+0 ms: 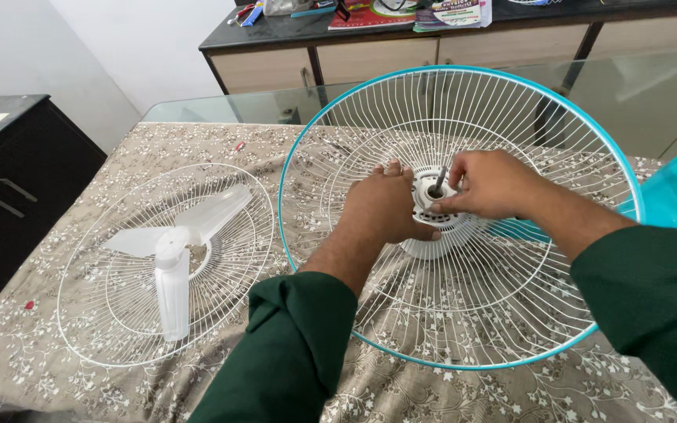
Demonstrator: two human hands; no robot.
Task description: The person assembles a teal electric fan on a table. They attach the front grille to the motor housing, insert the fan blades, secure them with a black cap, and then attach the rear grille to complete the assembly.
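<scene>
Item: rear fan guard [503, 313], white wire, teal rim, lying on the patterned tablecloth [80, 376]. My left hand [385, 205] presses flat on its hub [432, 205], holding nothing; my right hand [489, 182] pinches the hub rim beside the bare motor shaft [439, 178]. Blade [178, 251] and front guard [119, 313] lie off, well apart; remounting looks outstanding.

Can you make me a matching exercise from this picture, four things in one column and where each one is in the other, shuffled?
Things:
1. fan blade
2. blue-rimmed guard
3. left hand
4. papers

Places:
A. on the dark counter at the back
B. lying on the plain white guard, left on the table
C. at the hub, beside the metal shaft
D. around both hands, in the middle

Pairs: 1-B, 2-D, 3-C, 4-A
</scene>
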